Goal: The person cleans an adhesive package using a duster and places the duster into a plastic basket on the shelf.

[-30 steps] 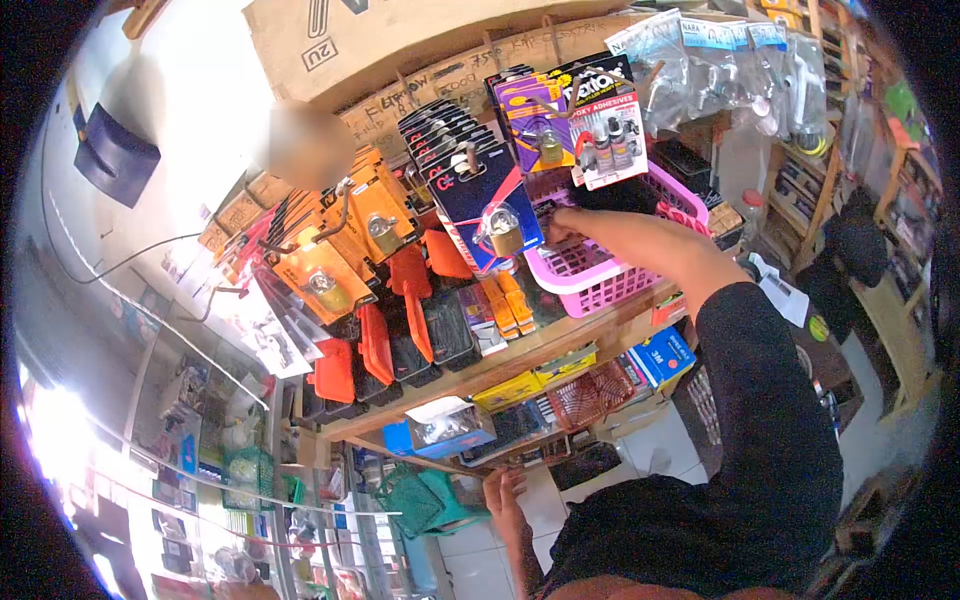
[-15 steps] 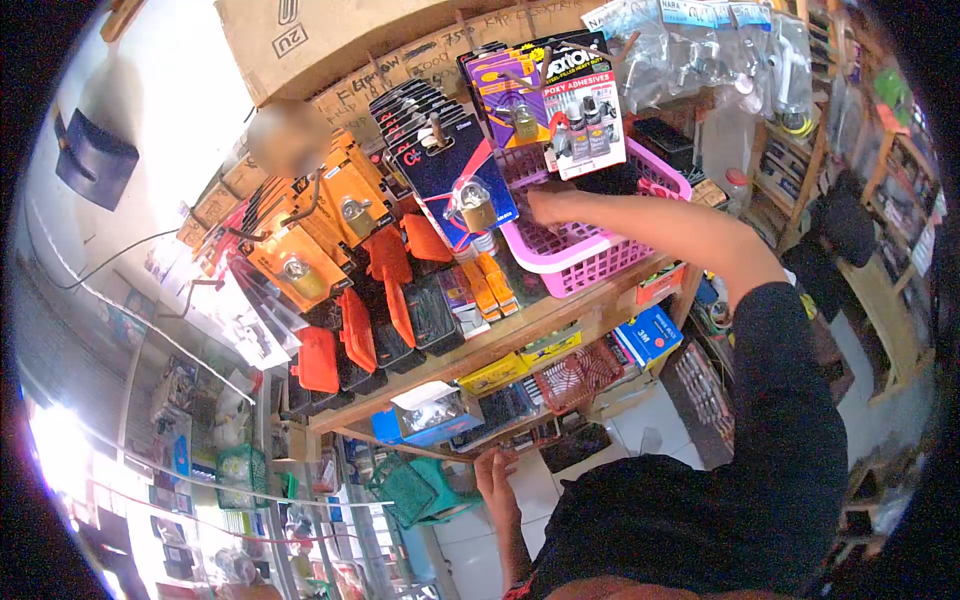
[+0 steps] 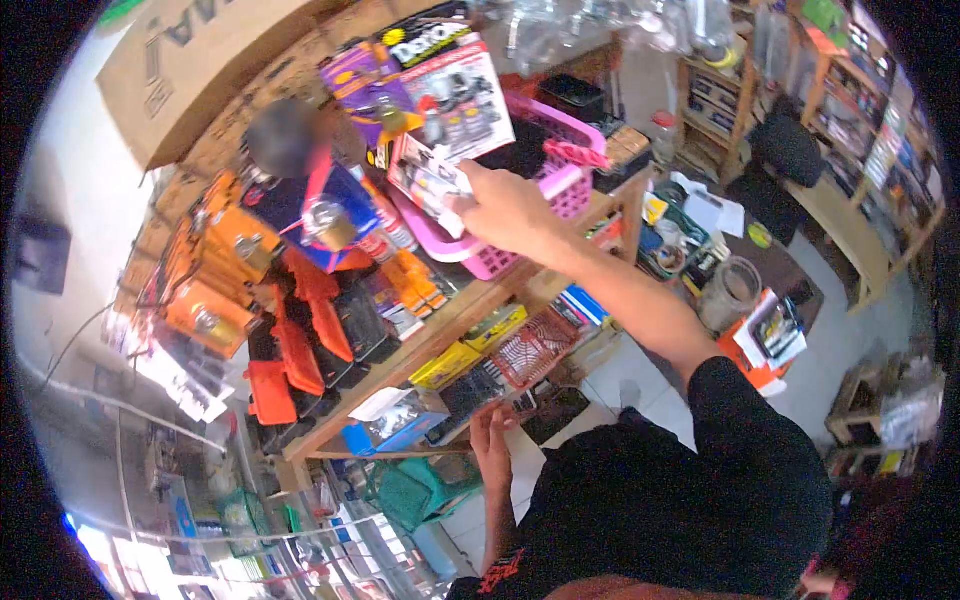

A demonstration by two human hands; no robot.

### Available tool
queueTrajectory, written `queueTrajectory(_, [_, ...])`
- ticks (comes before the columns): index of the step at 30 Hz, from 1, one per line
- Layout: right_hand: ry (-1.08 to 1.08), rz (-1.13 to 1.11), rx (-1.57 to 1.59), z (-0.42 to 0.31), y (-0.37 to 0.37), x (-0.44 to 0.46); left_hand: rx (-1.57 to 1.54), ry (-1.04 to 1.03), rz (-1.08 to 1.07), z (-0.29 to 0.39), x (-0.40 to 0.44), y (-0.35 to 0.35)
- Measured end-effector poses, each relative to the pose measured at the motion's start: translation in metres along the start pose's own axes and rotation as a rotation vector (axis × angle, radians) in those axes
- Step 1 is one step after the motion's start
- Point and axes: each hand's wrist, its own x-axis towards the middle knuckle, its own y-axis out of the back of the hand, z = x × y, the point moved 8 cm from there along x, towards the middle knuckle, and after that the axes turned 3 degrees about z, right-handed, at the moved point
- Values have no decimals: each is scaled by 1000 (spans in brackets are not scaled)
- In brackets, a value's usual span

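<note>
Head view shows the right hand (image 3: 510,212) closed in a pinch on a red-and-white carded pack (image 3: 428,186) at the pink basket's (image 3: 490,263) left end, while the left hand (image 3: 491,440), half open with fingers loosely bent, hangs near a brown lattice basket (image 3: 535,348).

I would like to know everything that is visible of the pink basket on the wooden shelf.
The pink basket looks like plastic, with a smooth rim and rows of holes in its walls. It stands upright on the wooden shelf, its open top facing up. A dark item lies inside, and a deeper-pink item is at its right end. The right hand and the carded package it holds hide part of the near rim; whether either touches the basket is unclear.
</note>
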Motion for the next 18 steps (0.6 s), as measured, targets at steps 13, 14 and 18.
queueTrajectory(13, [-90, -220, 996, 7, -22, -44, 13, -21, -53, 33, 1, -29])
queueTrajectory(14, [-130, -260, 1044, 8, -27, -58, -28, 3, -39, 26, 3, -24])
queueTrajectory(18, [-147, -388, 1289, 8, -52, -118, -195, 88, -30, 14, 15, -12])
